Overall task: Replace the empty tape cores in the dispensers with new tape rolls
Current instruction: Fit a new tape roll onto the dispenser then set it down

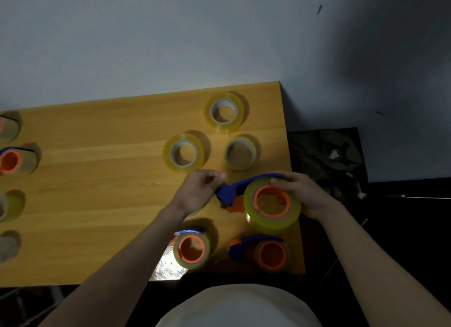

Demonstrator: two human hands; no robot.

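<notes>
Near the surface's [109, 204] right edge, the right hand [302, 197] is gripping a loaded dispenser [246, 192] by its tape roll [273, 204]. The left hand's [195, 192] fingers are pinching its blue cutter end. The tape's free end could be sticking crookedly if pulled off-line.

Head-worn view, steeply down onto table [97, 180]

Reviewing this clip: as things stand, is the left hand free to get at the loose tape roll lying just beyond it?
Probably not yet. The left hand is gripping the blue handle of the held dispenser. The path itself looks open: the nearest loose roll lies flat just past its knuckles, nothing between them.
</notes>
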